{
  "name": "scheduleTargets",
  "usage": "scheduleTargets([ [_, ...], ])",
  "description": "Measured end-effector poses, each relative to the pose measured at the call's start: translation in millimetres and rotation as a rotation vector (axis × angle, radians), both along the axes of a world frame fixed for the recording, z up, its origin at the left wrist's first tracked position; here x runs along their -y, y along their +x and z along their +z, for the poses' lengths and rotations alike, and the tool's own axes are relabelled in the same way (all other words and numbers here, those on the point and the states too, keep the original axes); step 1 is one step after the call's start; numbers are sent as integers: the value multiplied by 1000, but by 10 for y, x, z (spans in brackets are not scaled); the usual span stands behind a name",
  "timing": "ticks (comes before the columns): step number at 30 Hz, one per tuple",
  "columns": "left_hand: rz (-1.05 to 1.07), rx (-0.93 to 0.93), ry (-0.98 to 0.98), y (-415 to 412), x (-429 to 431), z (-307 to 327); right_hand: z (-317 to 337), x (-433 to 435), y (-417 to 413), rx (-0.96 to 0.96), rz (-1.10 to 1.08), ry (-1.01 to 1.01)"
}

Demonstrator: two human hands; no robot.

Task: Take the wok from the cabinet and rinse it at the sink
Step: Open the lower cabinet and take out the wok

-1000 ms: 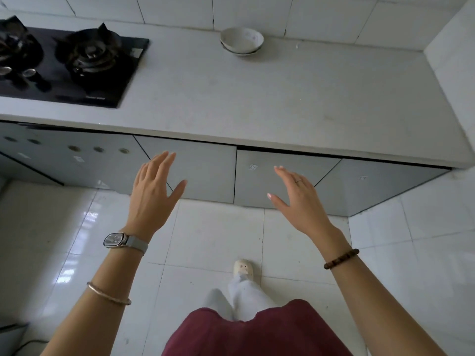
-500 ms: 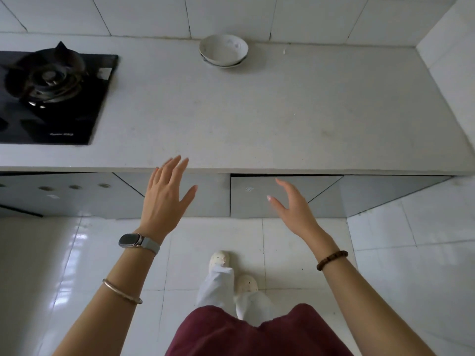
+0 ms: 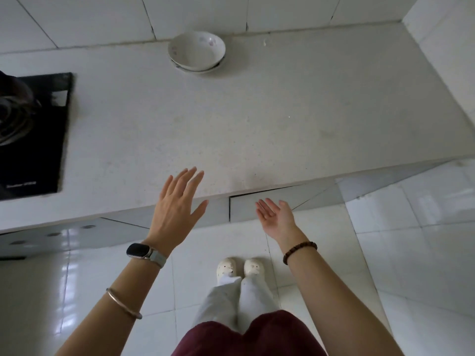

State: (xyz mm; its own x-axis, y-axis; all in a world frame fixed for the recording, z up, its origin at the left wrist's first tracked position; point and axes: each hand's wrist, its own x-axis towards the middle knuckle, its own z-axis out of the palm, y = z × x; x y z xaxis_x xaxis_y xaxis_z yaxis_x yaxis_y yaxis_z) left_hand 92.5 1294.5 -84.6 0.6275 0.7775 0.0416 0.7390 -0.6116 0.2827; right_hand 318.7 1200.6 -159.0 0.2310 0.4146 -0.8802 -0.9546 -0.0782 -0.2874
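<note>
Both hands are spread and empty. The left hand is palm down over the counter edge. The right hand, at its three o'clock, is palm up before the cabinet door. The wok is out of sight. A bowl sits at twelve o'clock, the stove at nine.

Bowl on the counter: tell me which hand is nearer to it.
Left. The left hand hovers at the front edge of the counter, in line with the bowl. The right hand is lower, before the cabinet door.
</note>
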Motion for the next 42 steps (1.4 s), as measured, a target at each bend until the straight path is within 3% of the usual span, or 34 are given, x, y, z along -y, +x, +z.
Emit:
scheduleTargets([
  [21,-27,-46,-59,48,15,-223,-58,-318,-143,-92,-76,-4],
  [33,-8,-27,-72,147,589,-227,-18,547,-57,-61,114,-54],
  [42,65,-45,-78,450,1528,-229,-46,1441,286,-22,284,-139],
])
